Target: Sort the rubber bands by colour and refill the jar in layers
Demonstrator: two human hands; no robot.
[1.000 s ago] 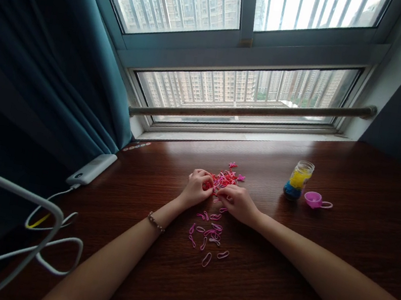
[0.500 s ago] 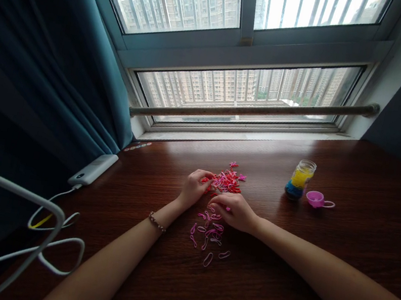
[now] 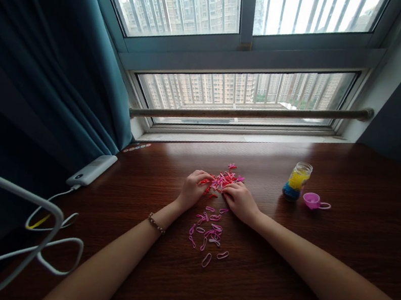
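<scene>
A pile of small red and pink bands (image 3: 224, 178) lies on the brown wooden table (image 3: 261, 293). My left hand (image 3: 193, 187) is at the pile's left edge, its fingers closed on something too small to make out. At the lower right edge of the pile is my right hand (image 3: 241, 200), fingertips pressed together among the bands; what they grip is hidden. Nearer to me, several loose pink and purple bands (image 3: 216, 228) lie spread out, apart from the pile.
On the right stand a glass jar (image 3: 296, 181) with yellow and blue contents and a pink cup with a handle (image 3: 312, 201). A white power bank (image 3: 92, 171) with a white cable (image 3: 54, 241) lies at the left, by the blue curtain (image 3: 94, 71). The window is behind the table.
My right hand has moved up and away from the loose bands to the pile's edge, uncovering bands beneath it. My left hand has stayed at the pile. The view has shifted slightly.
</scene>
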